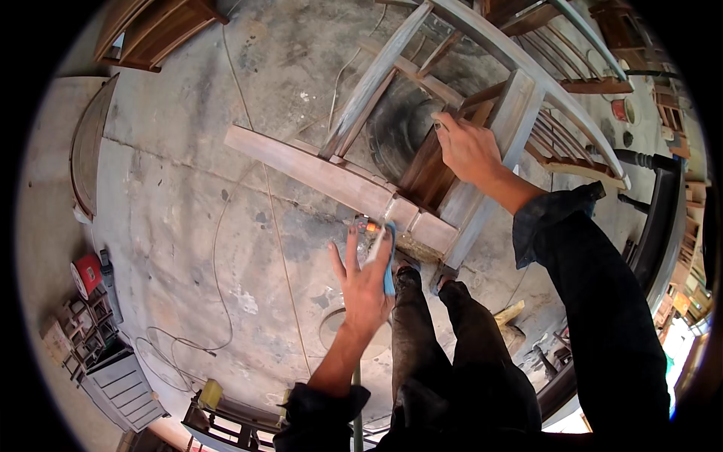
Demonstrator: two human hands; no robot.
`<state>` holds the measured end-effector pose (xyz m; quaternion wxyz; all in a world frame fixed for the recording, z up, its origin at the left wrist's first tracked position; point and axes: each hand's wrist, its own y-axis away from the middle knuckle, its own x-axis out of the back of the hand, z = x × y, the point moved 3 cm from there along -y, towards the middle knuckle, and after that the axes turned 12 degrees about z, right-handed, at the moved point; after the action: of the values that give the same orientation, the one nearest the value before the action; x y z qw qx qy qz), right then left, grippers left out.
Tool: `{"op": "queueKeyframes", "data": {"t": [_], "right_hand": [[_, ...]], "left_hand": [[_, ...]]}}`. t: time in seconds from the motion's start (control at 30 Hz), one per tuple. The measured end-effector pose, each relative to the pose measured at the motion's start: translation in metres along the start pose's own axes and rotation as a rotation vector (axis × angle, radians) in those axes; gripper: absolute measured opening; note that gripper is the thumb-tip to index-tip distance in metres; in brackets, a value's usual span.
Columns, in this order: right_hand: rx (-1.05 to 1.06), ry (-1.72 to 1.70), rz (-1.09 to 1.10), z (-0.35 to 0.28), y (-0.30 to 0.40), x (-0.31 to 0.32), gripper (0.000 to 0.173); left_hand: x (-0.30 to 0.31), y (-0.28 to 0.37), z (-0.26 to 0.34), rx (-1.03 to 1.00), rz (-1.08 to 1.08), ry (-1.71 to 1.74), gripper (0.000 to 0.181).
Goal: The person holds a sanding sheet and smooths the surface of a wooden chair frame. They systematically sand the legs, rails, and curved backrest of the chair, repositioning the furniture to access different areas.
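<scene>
My left hand (364, 282) is at lower centre, beside the near edge of a pale wooden furniture leg (339, 183). A blue cloth or pad (390, 260) and a thin whitish tool are held between its thumb side and fingers; the tool's tip meets a whitish joint line across the leg. My right hand (466, 144) is above the wooden frame, fingers curled and pinching a small thing that I cannot make out. The frame (517, 107), with greyish and brown parts, stands around a black tyre-like round object (398, 130) on the floor.
Slatted chair parts (570, 135) stand at the right, near a dark turned frame (658, 214). Cords (217, 271) cross the concrete floor. A small black and orange object (367, 225) lies behind my left fingers. Wooden furniture (158, 34) stands at upper left.
</scene>
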<state>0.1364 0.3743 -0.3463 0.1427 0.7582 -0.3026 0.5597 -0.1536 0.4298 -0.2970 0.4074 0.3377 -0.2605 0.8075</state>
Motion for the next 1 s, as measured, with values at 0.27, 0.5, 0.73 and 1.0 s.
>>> {"op": "queueKeyframes", "data": {"t": [0.27, 0.5, 0.73, 1.0], "right_hand": [[0.005, 0.046, 0.0, 0.002, 0.005, 0.001, 0.026], [-0.015, 0.081, -0.037, -0.006, -0.007, -0.001, 0.028], [-0.024, 0.058, -0.04, -0.007, -0.005, 0.003, 0.028], [-0.038, 0.027, -0.075, -0.007, -0.003, -0.001, 0.03]], "left_hand": [[-0.024, 0.013, 0.018, 0.01, -0.139, 0.056, 0.077], [-0.017, -0.054, -0.04, -0.298, -0.018, -0.1, 0.07], [0.016, -0.061, -0.076, -0.177, 0.087, -0.228, 0.062], [0.062, -0.136, -0.143, 0.039, 0.289, -0.422, 0.055]]}}
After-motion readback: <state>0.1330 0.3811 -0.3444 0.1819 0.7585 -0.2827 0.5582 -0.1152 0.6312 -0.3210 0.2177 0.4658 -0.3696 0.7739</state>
